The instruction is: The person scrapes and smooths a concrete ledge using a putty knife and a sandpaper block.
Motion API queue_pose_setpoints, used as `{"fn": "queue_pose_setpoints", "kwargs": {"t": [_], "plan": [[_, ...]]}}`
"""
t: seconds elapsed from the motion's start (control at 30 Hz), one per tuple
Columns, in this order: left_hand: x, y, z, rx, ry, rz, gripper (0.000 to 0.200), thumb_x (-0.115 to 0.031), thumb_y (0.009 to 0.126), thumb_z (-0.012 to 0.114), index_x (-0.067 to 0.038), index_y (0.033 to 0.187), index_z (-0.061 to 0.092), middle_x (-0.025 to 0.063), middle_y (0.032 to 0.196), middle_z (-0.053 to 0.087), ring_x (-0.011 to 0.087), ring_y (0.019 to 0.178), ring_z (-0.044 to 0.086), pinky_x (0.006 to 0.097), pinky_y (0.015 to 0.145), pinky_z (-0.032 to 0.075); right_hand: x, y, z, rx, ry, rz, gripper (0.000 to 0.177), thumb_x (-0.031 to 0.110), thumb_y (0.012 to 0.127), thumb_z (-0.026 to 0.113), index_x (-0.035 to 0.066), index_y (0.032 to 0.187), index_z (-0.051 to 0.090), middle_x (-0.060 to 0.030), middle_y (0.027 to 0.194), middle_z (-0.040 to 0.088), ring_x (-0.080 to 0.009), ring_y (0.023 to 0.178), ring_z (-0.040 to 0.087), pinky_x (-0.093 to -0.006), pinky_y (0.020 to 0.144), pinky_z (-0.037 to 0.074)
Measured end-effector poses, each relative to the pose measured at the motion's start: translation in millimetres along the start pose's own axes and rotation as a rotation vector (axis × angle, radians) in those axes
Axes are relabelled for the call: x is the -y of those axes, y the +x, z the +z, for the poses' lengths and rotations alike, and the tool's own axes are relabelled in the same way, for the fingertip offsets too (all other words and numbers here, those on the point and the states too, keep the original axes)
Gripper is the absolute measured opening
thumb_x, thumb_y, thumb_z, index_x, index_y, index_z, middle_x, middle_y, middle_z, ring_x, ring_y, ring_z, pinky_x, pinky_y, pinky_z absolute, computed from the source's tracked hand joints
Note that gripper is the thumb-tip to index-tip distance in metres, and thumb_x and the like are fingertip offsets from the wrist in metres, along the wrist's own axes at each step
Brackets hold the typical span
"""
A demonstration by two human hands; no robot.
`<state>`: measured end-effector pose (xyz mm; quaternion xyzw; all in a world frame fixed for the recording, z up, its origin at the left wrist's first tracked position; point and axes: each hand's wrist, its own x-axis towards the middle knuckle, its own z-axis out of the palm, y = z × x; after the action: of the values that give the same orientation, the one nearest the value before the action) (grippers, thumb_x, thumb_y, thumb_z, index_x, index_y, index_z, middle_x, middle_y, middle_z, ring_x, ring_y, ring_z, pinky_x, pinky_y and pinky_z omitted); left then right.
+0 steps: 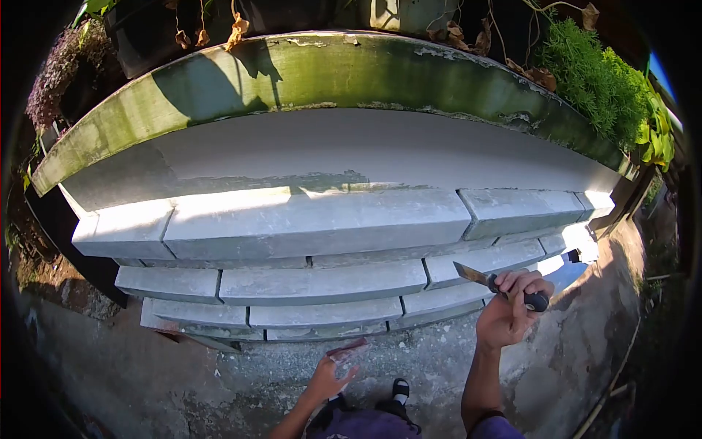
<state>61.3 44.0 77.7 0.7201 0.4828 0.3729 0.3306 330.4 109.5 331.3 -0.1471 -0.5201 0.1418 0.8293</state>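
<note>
My right hand (pixel 508 314) is raised at the right, its fingers closed round the dark handle of a putty knife (pixel 472 274). The knife's narrow blade points up and left, in front of the grey stepped blocks (pixel 322 282). Lower down, near the middle, my left hand (pixel 327 379) holds a thin reddish-brown piece (pixel 347 350), which looks like a cloth or a flat scrap; its exact nature is unclear. Neither hand appears to touch the blocks. Above them runs a smooth grey wall face (pixel 365 150) with a rough darker patch at its left.
A mossy curved ledge (pixel 322 73) spans the top, with plants (pixel 596 80) and dry leaves above it. A blue and white object (pixel 570 272) lies by the blocks' right end. My feet stand on the stained concrete ground (pixel 256 388). A thin stick (pixel 610 384) lies at lower right.
</note>
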Motion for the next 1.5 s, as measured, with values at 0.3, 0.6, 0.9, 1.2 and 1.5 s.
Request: {"fn": "queue_pose_setpoints", "kwargs": {"t": [0.3, 0.6, 0.9, 1.2, 1.5], "plan": [[14.3, -99.8, -81.9, -0.348, 0.06, -0.254, 0.04, -0.016, 0.085, 0.065, 0.0, 0.121, 0.061, 0.0174, 0.121, 0.064, 0.0317, 0.113, 0.06, 0.0385, 0.1, 0.042, -110.5, 66.8, 153.9, 0.268, 0.229, -0.1, 0.051, 0.049, 0.09, 0.063, 0.003, 0.075, 0.046, 0.0004, 0.059, 0.042, -0.0067, 0.044, 0.039, -0.022, 0.04, 0.029], [62.0, -191.2, -76.3, -0.712, -0.16, -0.595, 0.042, -0.016, 0.088, 0.069, 0.005, 0.12, 0.051, 0.0144, 0.113, 0.053, 0.0214, 0.104, 0.054, 0.0336, 0.092, 0.043, -137.3, 61.0, 179.9, 0.09, -0.131, 0.058, 0.067, 0.066, 0.095, 0.031, 0.005, 0.069, 0.04, -0.0005, 0.047, 0.035, -0.0083, 0.039, 0.033, -0.0231, 0.037, 0.027], [39.4, -171.7, -94.9, -0.634, -0.168, -0.613, 0.043, -0.019, 0.088, 0.069, 0.005, 0.12, 0.051, 0.0155, 0.114, 0.052, 0.0246, 0.108, 0.051, 0.0381, 0.098, 0.038, -119.0, 77.0, 177.2, 0.142, 0.068, 0.048, 0.055, 0.047, 0.098, 0.042, 0.001, 0.069, 0.045, -0.003, 0.052, 0.038, -0.0103, 0.04, 0.04, -0.0238, 0.038, 0.028], [20.0, -137.4, -83.5, -0.566, -0.246, -0.404, 0.036, -0.008, 0.087, 0.062, 0.006, 0.12, 0.057, 0.0167, 0.123, 0.059, 0.0252, 0.117, 0.054, 0.0355, 0.104, 0.035, -99.1, 78.0, 160.6, 0.194, 0.242, -0.014, 0.052, 0.043, 0.098, 0.042, 0.001, 0.068, 0.044, -0.0018, 0.054, 0.038, -0.0098, 0.04, 0.041, -0.0228, 0.037, 0.03], [-0.5, -92.7, -88.2, -0.512, -0.256, -0.397, 0.034, -0.005, 0.085, 0.061, 0.006, 0.118, 0.061, 0.0163, 0.118, 0.064, 0.0226, 0.112, 0.058, 0.0338, 0.102, 0.038, -108.0, 78.0, 163.2, 0.107, 0.211, -0.002, 0.061, 0.054, 0.098, 0.039, 0.001, 0.068, 0.045, -0.0028, 0.053, 0.04, -0.0102, 0.039, 0.042, -0.023, 0.037, 0.032]]}}
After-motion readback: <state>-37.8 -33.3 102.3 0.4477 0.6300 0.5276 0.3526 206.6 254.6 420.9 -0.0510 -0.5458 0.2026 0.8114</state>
